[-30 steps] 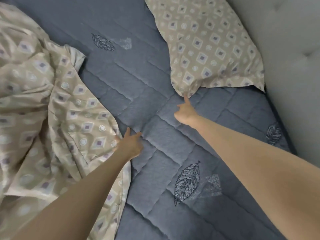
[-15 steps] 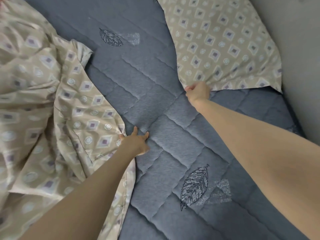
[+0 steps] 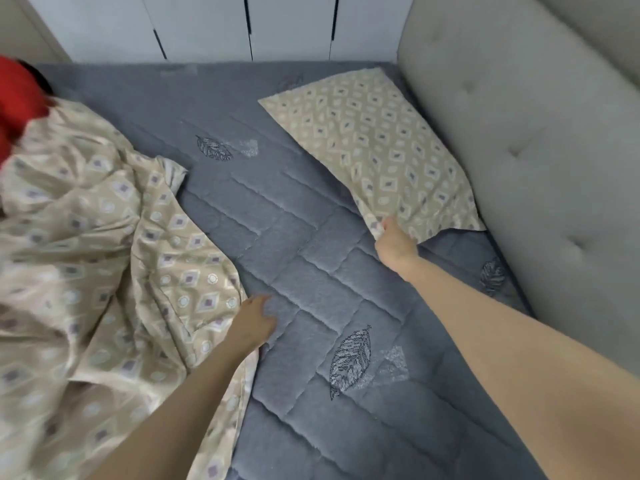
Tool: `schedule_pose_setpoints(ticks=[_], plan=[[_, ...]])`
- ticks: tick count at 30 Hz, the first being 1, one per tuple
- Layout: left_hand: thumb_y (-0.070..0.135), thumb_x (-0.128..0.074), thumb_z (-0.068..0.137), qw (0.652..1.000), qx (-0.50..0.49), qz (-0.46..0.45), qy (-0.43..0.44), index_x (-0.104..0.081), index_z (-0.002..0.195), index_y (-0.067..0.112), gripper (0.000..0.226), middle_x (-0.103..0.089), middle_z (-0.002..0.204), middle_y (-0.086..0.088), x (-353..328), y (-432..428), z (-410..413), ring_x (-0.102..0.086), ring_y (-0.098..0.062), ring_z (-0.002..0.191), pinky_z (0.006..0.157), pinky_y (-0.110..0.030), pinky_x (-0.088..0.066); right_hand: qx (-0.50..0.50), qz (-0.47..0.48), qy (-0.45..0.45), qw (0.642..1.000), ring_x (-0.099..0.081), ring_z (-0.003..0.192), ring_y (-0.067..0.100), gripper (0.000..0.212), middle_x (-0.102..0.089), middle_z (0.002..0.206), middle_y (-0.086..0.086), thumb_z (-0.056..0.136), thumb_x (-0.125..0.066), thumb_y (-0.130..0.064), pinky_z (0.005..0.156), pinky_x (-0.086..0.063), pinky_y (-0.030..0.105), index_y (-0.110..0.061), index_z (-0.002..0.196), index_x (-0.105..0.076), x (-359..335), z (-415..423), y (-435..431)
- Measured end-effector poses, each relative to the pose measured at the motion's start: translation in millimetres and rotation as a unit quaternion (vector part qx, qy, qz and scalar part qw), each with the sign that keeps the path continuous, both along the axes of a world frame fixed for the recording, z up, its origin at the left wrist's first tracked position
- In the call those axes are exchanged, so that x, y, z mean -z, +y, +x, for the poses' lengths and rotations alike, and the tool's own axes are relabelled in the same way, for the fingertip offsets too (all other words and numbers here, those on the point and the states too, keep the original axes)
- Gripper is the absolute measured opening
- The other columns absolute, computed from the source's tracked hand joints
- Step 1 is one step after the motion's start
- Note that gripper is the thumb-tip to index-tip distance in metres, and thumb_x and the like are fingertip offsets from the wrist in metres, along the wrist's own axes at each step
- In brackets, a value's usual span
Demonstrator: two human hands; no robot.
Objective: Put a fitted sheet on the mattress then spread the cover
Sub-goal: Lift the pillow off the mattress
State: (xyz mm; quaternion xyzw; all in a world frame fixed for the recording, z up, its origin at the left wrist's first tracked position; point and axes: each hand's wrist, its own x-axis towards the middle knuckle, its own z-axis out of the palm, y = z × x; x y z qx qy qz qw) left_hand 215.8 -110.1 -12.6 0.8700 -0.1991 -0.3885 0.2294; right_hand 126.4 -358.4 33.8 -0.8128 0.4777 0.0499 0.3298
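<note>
1. The left hand [image 3: 254,323] lies flat, fingers relaxed, on the grey quilted mattress [image 3: 311,278], beside crumpled patterned bedding [image 3: 104,258].
2. The right hand [image 3: 396,245] pinches a corner of the pillow [image 3: 374,147], near the headboard [image 3: 519,133].
3. The mattress looks bare, so both fitting and spreading seem to remain.

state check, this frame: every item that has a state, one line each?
mattress: grey quilted top exposed, no fitted sheet on it
cover: crumpled in a heap on the left side, not spread
pillow: lying by the headboard, near corner lifted
right hand: grips the pillow's corner
left hand: open, fingers resting on the mattress at the cover's edge
doors: closed
</note>
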Motion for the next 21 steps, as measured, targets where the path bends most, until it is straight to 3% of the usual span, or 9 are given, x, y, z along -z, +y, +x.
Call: schedule_pose_setpoints(ticks=[3, 5, 7, 9, 11, 13, 16, 19, 21], plan=[[0.003, -0.046, 0.089, 1.0, -0.001, -0.019, -0.004, -0.038, 0.143, 0.008, 0.055, -0.05, 0.136, -0.02, -43, -2, -15, -0.048, -0.032, 0.124, 0.097, -0.031, -0.038, -0.041, 0.021, 0.05, 0.998, -0.054, 0.105, 0.033, 0.042, -0.055, 0.125, 0.017, 0.097, -0.03, -0.007, 0.076, -0.037, 0.034, -0.016, 0.137, -0.035, -7, -56, 42], [0.004, -0.045, 0.09, 0.999, 0.015, -0.031, -0.008, -0.036, 0.144, 0.009, 0.055, -0.045, 0.142, -0.016, -70, -2, -28, -0.045, -0.029, 0.127, 0.099, -0.029, -0.036, -0.049, 0.031, 0.062, 0.996, -0.057, 0.106, 0.031, 0.036, -0.058, 0.125, 0.013, 0.101, -0.028, -0.013, 0.074, -0.037, 0.033, -0.014, 0.135, -0.04, -11, -94, 78], [0.006, -0.044, 0.092, 0.998, 0.037, -0.045, -0.016, -0.034, 0.145, 0.01, 0.054, -0.039, 0.147, -0.012, -95, 3, -44, -0.043, -0.024, 0.128, 0.097, -0.025, -0.034, -0.019, 0.048, 0.042, 0.998, -0.058, 0.096, 0.024, 0.032, -0.062, 0.114, 0.004, 0.104, -0.026, -0.022, 0.072, -0.038, 0.031, -0.011, 0.121, -0.05, -20, -132, 113], [0.006, -0.043, 0.093, 0.996, 0.069, -0.049, -0.021, -0.033, 0.146, 0.009, 0.053, -0.039, 0.146, -0.012, -114, 13, -65, -0.048, -0.021, 0.119, 0.088, -0.023, -0.036, 0.013, 0.078, 0.038, 0.996, -0.051, 0.074, 0.017, 0.031, -0.057, 0.087, -0.001, 0.103, -0.026, -0.024, 0.065, -0.037, 0.032, -0.014, 0.094, -0.055, -33, -166, 148], [0.005, -0.043, 0.093, 0.993, 0.107, -0.053, -0.017, -0.033, 0.145, 0.008, 0.054, -0.042, 0.144, -0.014, -128, 26, -87, -0.05, -0.026, 0.12, 0.088, -0.026, -0.039, 0.033, 0.102, 0.044, 0.993, -0.038, 0.06, 0.015, 0.032, -0.044, 0.068, -0.002, 0.1, -0.027, -0.022, 0.056, -0.028, 0.033, -0.019, 0.07, -0.037, -46, -198, 179], [0.005, -0.044, 0.093, 0.988, 0.146, -0.046, -0.008, -0.032, 0.146, 0.007, 0.054, -0.041, 0.145, -0.015, -137, 42, -109, -0.046, -0.03, 0.127, 0.096, -0.031, -0.039, 0.042, 0.125, 0.048, 0.99, -0.035, 0.061, 0.016, 0.033, -0.039, 0.066, -0.001, 0.099, -0.027, -0.024, 0.057, -0.024, 0.033, -0.019, 0.066, -0.029, -59, -226, 204], [0.006, -0.045, 0.095, 0.976, 0.217, -0.032, -0.007, -0.028, 0.147, 0.007, 0.055, -0.035, 0.15, -0.013, -155, 66, -145, -0.036, -0.026, 0.135, 0.101, -0.027, -0.032, 0.043, 0.132, 0.058, 0.989, -0.035, 0.061, 0.013, 0.033, -0.04, 0.066, -0.002, 0.099, -0.027, -0.025, 0.055, -0.025, 0.031, -0.018, 0.068, -0.032, -86, -274, 237], [0.005, -0.045, 0.095, 0.97, 0.242, -0.031, -0.003, -0.03, 0.146, 0.007, 0.053, -0.045, 0.141, -0.017, -167, 83, -175, -0.052, -0.029, 0.116, 0.087, -0.028, -0.043, 0.044, 0.127, 0.046, 0.99, -0.038, 0.061, 0.012, 0.038, -0.043, 0.066, -0.002, 0.1, -0.03, -0.032, 0.057, -0.028, 0.03, -0.018, 0.065, -0.035, -101, -311, 260], [0.005, -0.044, 0.095, 0.964, 0.263, -0.034, 0.003, -0.029, 0.146, 0.008, 0.054, -0.044, 0.142, -0.017, -171, 94, -195, -0.054, -0.019, 0.094, 0.068, -0.012, -0.043, 0.043, 0.127, 0.051, 0.99, -0.044, 0.065, 0.012, 0.044, -0.049, 0.07, -0.002, 0.099, -0.033, -0.046, 0.06, -0.032, 0.03, -0.017, 0.067, -0.041, -110, -336, 275]])
